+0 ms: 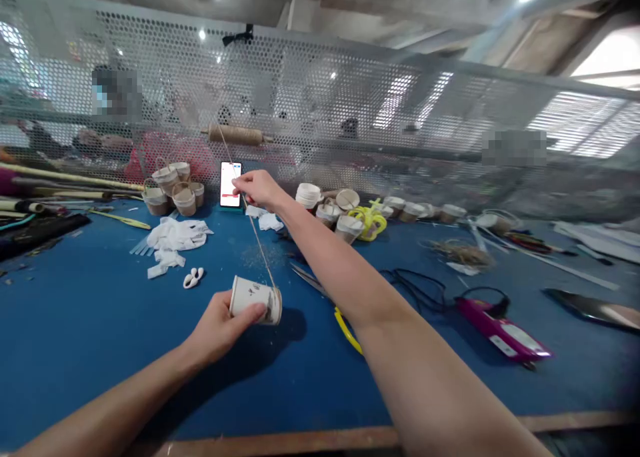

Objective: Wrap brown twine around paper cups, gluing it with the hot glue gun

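Note:
My left hand is wrapped round a white paper cup with dark print, tipped on its side above the blue table. A strand of twine runs taut from the cup's right end up to my right hand. Thumb and fingers of that hand pinch the twine in front of a lit phone. Beyond it the strand leads up to a twine spool hung on the mesh panel. Under my right forearm lie scissors with yellow handles, partly hidden.
Several twine-wrapped cups stand at the back left, with more cups behind my right arm. White cloth scraps and a white earbud-like item lie on the left. A magenta glue-gun-like tool with a black cord lies right.

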Action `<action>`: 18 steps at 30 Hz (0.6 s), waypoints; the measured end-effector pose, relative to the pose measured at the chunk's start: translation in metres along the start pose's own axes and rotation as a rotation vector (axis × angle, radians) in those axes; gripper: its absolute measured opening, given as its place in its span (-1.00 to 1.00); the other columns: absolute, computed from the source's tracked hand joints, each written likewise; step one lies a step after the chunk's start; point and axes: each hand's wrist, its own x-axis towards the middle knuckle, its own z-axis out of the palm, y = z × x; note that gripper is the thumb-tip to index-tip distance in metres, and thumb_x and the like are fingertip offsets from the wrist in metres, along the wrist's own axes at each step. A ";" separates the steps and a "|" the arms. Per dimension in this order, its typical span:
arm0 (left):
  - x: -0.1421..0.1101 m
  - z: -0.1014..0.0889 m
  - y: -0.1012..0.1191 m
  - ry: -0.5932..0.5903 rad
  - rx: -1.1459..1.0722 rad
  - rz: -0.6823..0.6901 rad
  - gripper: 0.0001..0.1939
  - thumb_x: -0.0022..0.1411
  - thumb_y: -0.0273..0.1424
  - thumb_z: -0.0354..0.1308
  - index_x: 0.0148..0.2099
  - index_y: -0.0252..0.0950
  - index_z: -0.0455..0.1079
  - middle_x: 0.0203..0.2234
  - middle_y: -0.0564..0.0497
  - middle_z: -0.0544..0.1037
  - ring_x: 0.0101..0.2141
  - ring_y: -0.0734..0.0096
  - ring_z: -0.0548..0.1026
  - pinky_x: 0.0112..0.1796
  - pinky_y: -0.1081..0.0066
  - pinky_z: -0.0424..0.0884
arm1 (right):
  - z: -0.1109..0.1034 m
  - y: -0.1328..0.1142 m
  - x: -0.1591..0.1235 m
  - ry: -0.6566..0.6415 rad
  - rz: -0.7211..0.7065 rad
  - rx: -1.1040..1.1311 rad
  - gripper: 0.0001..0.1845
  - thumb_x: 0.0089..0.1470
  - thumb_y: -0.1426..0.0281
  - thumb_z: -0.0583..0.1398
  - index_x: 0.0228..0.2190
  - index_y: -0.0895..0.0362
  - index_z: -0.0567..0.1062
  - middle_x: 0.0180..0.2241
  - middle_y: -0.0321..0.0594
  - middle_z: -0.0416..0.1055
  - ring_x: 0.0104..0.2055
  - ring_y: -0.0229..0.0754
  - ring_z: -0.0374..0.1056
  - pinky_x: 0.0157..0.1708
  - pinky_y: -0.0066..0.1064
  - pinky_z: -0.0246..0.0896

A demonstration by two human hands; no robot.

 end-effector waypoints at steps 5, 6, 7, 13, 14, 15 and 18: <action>-0.002 -0.003 0.003 -0.037 0.008 -0.004 -0.69 0.02 -0.25 0.17 -0.30 -0.42 0.46 -0.41 -0.11 0.57 -0.39 0.31 0.46 -0.31 0.39 0.34 | 0.015 0.008 -0.001 -0.010 -0.011 -0.050 -0.88 0.02 0.59 0.04 -0.44 0.23 0.36 -0.62 -0.34 0.32 -0.71 -0.47 0.14 -0.74 -0.63 0.03; -0.003 -0.003 0.005 -0.047 -0.006 -0.012 -0.69 0.01 -0.25 0.18 -0.29 -0.42 0.47 -0.41 -0.11 0.57 -0.39 0.31 0.46 -0.30 0.39 0.34 | 0.017 0.013 -0.008 -0.036 -0.003 -0.065 -0.85 0.01 0.61 0.03 -0.43 0.23 0.37 -0.62 -0.34 0.32 -0.70 -0.47 0.16 -0.73 -0.64 0.06; -0.004 -0.003 0.007 -0.059 -0.025 -0.020 -0.70 0.01 -0.26 0.18 -0.29 -0.41 0.47 -0.41 -0.11 0.57 -0.39 0.31 0.46 -0.29 0.39 0.34 | 0.019 0.019 -0.016 -0.071 0.009 -0.083 -0.83 0.00 0.63 0.01 -0.42 0.23 0.37 -0.63 -0.35 0.31 -0.69 -0.46 0.18 -0.72 -0.64 0.08; -0.014 0.001 0.018 -0.179 -0.193 -0.065 -0.72 -0.03 -0.28 0.23 -0.28 -0.37 0.50 -0.40 -0.06 0.58 -0.37 0.35 0.46 -0.26 0.41 0.35 | 0.027 0.055 -0.091 -0.394 0.070 -0.199 -0.76 -0.10 0.65 0.03 -0.45 0.22 0.46 -0.73 -0.39 0.30 -0.70 -0.39 0.24 -0.65 -0.59 0.15; -0.016 0.001 0.019 -0.198 -0.214 -0.070 -0.73 -0.03 -0.29 0.24 -0.28 -0.36 0.50 -0.41 -0.05 0.58 -0.38 0.38 0.46 -0.27 0.43 0.35 | 0.028 0.057 -0.104 -0.431 0.059 -0.217 -0.77 -0.13 0.64 0.06 -0.47 0.21 0.48 -0.71 -0.38 0.33 -0.67 -0.37 0.26 -0.61 -0.57 0.16; -0.017 0.001 0.019 -0.212 -0.232 -0.074 -0.74 -0.03 -0.30 0.25 -0.29 -0.36 0.51 -0.43 -0.04 0.58 -0.40 0.41 0.45 -0.28 0.46 0.35 | 0.028 0.059 -0.115 -0.470 0.044 -0.229 -0.79 -0.17 0.64 0.09 -0.50 0.21 0.49 -0.67 -0.36 0.37 -0.61 -0.35 0.30 -0.55 -0.56 0.17; -0.020 0.000 0.018 -0.240 -0.265 -0.083 -0.77 -0.04 -0.32 0.26 -0.31 -0.35 0.51 -0.46 -0.01 0.57 -0.45 0.48 0.43 -0.32 0.51 0.35 | 0.029 0.058 -0.139 -0.528 0.029 -0.260 -0.84 -0.25 0.65 0.16 -0.61 0.21 0.50 -0.59 -0.35 0.43 -0.47 -0.28 0.35 -0.49 -0.55 0.14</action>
